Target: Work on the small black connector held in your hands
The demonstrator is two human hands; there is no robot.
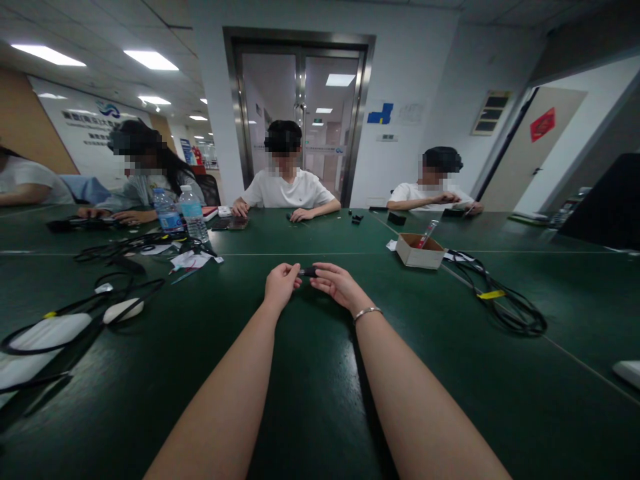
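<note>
Both my arms reach out over a dark green table [320,400]. My left hand [281,283] and my right hand [336,283] meet at the middle and pinch the two ends of a small black object [308,272] just above the tabletop. Each hand's fingers are closed on it. A silver bracelet [367,311] circles my right wrist. What the small black piece is I cannot make out.
A small cardboard box [419,251] with a red-tipped tool stands right of my hands, a coiled black cable [505,303] beyond it. Black cables [100,293], white pads and two water bottles [193,213] lie at left. Three people sit working across the table, another at far left.
</note>
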